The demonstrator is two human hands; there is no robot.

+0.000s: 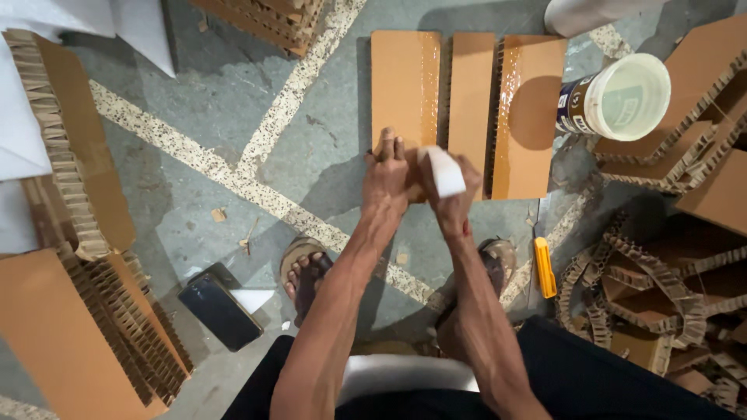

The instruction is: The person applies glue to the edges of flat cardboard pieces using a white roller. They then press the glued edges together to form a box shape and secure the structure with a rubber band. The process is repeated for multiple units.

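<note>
Three brown honeycomb cardboard strips lie side by side on the floor, their tops shiny with wet glue: a left strip [405, 82], a middle strip [471, 93] and a right strip [533, 117]. My left hand [387, 175] presses flat on the near end of the left strip. My right hand [451, 190] grips a white rectangular block [445, 171] just beside it, at the near ends of the left and middle strips. Both forearms reach forward from my lap.
A white bucket of glue [622, 97] stands right of the strips. A yellow utility knife [545, 267] lies by my right foot, a black phone [219, 309] by my left. Honeycomb cardboard pieces [85, 311] are stacked at left, cardboard scraps [661, 288] at right.
</note>
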